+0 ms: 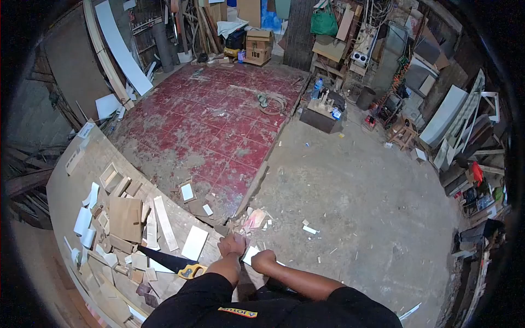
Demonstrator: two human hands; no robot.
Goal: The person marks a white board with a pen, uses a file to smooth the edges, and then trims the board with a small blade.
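My left hand (pixel 232 244) is closed at the right edge of the board worktable (pixel 180 223); whatever its fingers hold, if anything, is hidden. Just to the right, my right hand (pixel 264 261) is closed on a small white board piece (pixel 249 255), which shows on both sides of the fist. Left of my left hand, a white rectangular panel (pixel 194 243) lies flat on the worktable. A handsaw with a yellow handle (pixel 192 271) and dark blade rests close to my left forearm.
Wood offcuts, a brown board (pixel 126 218) and curled white strips (pixel 83 221) crowd the worktable's left side. Scraps (pixel 310 230) litter the concrete floor. Beyond lies a dirty red tiled floor (pixel 219 136). A low box (pixel 320 117) carries a bottle and small items.
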